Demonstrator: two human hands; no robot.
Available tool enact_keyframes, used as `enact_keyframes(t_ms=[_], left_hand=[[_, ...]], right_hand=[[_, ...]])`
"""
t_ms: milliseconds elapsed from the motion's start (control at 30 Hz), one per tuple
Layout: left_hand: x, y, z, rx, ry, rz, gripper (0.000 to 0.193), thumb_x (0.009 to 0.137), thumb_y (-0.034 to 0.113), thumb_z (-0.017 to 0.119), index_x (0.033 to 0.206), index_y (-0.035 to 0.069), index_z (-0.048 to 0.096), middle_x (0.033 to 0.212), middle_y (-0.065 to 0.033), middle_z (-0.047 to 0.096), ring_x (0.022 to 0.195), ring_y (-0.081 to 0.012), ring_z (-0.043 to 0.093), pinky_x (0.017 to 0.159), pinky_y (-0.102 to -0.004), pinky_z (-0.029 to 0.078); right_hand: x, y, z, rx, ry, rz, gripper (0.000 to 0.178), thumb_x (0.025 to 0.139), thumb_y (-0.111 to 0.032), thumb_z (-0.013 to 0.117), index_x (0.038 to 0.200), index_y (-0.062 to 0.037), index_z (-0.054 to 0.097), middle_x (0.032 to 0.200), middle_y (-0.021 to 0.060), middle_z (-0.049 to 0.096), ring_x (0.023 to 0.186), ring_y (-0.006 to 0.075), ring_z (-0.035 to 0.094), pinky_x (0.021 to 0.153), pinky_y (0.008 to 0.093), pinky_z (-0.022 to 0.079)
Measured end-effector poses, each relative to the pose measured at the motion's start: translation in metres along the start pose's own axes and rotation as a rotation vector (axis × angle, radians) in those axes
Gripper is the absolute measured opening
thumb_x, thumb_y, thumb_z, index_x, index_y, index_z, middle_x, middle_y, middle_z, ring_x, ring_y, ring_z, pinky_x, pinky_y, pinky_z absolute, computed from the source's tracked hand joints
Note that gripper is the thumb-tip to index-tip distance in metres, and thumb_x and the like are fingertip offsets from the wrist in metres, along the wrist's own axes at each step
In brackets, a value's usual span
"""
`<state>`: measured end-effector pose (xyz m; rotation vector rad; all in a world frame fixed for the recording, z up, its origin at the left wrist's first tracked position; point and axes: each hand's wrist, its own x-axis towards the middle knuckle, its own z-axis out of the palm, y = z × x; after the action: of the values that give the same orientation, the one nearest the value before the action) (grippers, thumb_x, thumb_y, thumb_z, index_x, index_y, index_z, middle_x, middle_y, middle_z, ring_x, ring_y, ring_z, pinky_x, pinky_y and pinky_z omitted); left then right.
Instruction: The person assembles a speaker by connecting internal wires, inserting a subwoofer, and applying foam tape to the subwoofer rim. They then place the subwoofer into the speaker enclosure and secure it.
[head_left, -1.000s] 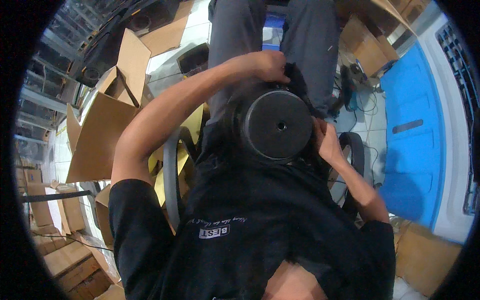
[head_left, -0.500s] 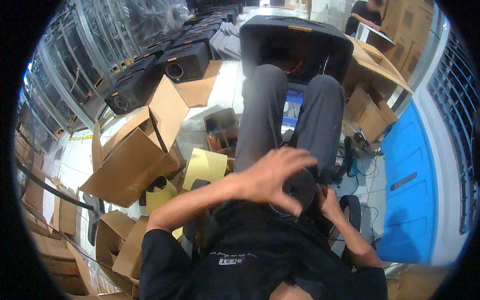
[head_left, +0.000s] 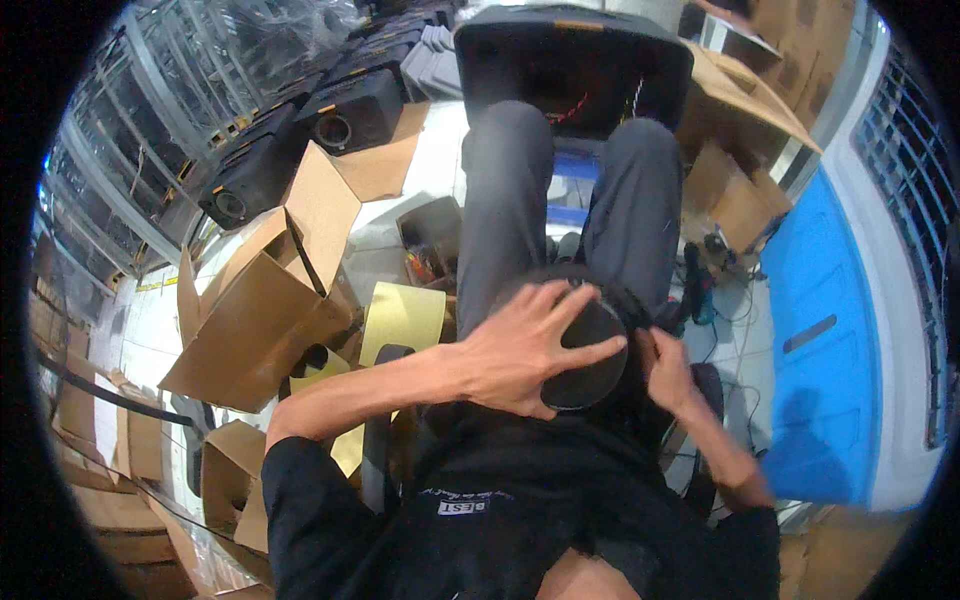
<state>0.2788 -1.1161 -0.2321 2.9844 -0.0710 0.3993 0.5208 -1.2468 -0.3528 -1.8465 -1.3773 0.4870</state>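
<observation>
A round black part (head_left: 597, 372) with a smooth dark face and a thin pale rim lies in my lap; a wider black edge shows on its far side. Spread over that face is my left hand (head_left: 515, 350), its fingers apart and reaching to the rim, with the thumb at the near edge. Just right of the part, my right hand (head_left: 668, 375) has its fingers closed at the edge. What they pinch is hidden and a little blurred. Beyond my knees stands a large black speaker cabinet (head_left: 480, 75), its open side toward me with loose wires inside.
An open cardboard box (head_left: 235, 335) and a yellow roll (head_left: 405, 318) stand at my left. Several black speakers (head_left: 350, 110) line the back left. A blue panel (head_left: 820, 370) stands at right, beside cables and a teal-and-black tool (head_left: 697, 290) on the floor. Another person's arm (head_left: 728, 15) shows far right.
My left hand has come down from above the round part and now lies across its face. The part's visible face looks different, and my right hand has shifted slightly. The view has tilted a little.
</observation>
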Motion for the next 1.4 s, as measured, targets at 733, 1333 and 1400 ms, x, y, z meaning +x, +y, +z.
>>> enact_keyframes(t_ms=[733,1333,1400], left_hand=[[0.163,-0.338,-0.249,0.015,0.519,-0.513,0.086,0.066,0.036,0.088,0.144,0.012,0.061,0.115,-0.0136,0.074,0.101,-0.0192,0.068,0.097,-0.0326,0.052],[0.293,-0.434,-0.217,-0.018,0.295,-0.911,0.085,0.059,0.063,0.077,0.12,0.004,0.074,0.118,-0.0197,0.072,0.112,-0.0361,0.067,0.102,-0.0489,0.046],[0.29,-0.434,-0.208,0.01,0.35,-0.924,0.088,0.06,0.062,0.077,0.126,0.004,0.07,0.122,-0.0219,0.07,0.118,-0.0394,0.063,0.106,-0.0531,0.042]], right_hand=[[0.298,-0.103,-0.092,0.248,0.099,-0.285,0.036,0.103,-0.027,0.061,0.085,0.0031,0.068,0.064,0.0063,0.062,0.059,0.0094,0.057,0.055,0.0312,0.043],[0.517,-0.181,-0.137,-0.228,0.284,-0.366,0.081,0.09,-0.053,0.072,0.14,0.0062,0.049,0.136,0.0243,0.06,0.127,0.0397,0.058,0.107,0.049,0.044],[0.532,-0.183,-0.128,-0.127,0.177,-0.419,0.087,0.086,-0.055,0.075,0.142,0.005,0.046,0.136,0.0258,0.059,0.129,0.0406,0.057,0.107,0.0486,0.045]])
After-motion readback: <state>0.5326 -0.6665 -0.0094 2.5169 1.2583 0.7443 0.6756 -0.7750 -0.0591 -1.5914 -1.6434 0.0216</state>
